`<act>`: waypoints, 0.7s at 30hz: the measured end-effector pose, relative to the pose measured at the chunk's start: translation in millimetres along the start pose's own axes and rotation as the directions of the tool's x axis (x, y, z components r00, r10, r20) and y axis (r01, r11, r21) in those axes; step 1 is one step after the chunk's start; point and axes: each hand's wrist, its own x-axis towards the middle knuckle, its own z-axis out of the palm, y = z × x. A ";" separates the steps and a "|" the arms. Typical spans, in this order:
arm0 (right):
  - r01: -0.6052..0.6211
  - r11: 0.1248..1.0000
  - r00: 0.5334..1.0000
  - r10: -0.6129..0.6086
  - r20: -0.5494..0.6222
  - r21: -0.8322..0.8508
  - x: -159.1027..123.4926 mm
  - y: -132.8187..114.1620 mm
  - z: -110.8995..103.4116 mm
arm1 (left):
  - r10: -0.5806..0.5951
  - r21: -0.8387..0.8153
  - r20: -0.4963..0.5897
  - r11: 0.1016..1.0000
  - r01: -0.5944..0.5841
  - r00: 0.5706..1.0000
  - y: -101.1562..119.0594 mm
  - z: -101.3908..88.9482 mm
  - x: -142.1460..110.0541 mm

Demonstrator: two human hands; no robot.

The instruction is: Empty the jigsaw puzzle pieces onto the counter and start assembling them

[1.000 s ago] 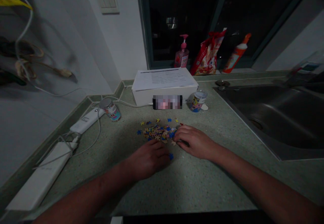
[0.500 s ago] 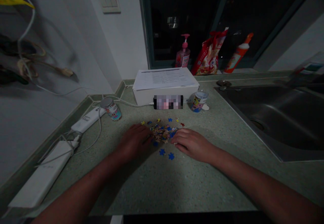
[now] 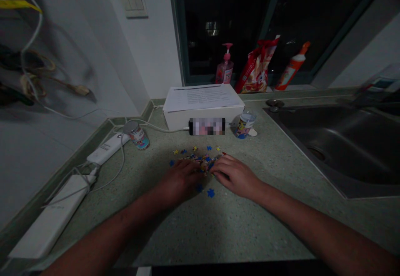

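Note:
A heap of small jigsaw puzzle pieces (image 3: pixel 206 161), blue, yellow and flesh-toned, lies on the counter between my hands. My left hand (image 3: pixel 181 179) rests palm down over the heap's near left side, fingers loosely stretched and apart from the thumb. From the right, my right hand (image 3: pixel 234 174) touches the heap with loosely bent fingers; a gap shows between thumb and forefinger. Both hands' fingertips are partly hidden among the pieces. A blue puzzle piece (image 3: pixel 211 192) lies in front of the heap, with another beside my left thumb. Several single pieces, including a yellow one (image 3: pixel 176 152), lie behind it.
A phone (image 3: pixel 206 126) leans on a white box (image 3: pixel 203 115). Right of it stands an open can (image 3: pixel 245 126); a lidded jar (image 3: pixel 138 136) stands left. White power strips (image 3: pixel 56 213) with cables line the left wall. A sink (image 3: pixel 340 142) lies right.
My left hand has moved right and slightly nearer, onto the heap and over part of the front pieces. A blue piece now shows left of the heap. My right hand has barely shifted.

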 end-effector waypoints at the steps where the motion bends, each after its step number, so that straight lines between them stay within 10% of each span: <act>1: -0.001 1.000 1.000 0.001 0.004 -0.010 0.1 -0.1 0.3 | 0.003 0.005 0.001 1.000 -0.003 1.000 0.7 2.4 1.2; 21: -0.021 1.000 0.999 0.021 -0.049 -0.007 2.0 0.8 -6.7 | -0.036 0.028 -0.049 0.999 0.038 0.998 1.9 13.3 8.0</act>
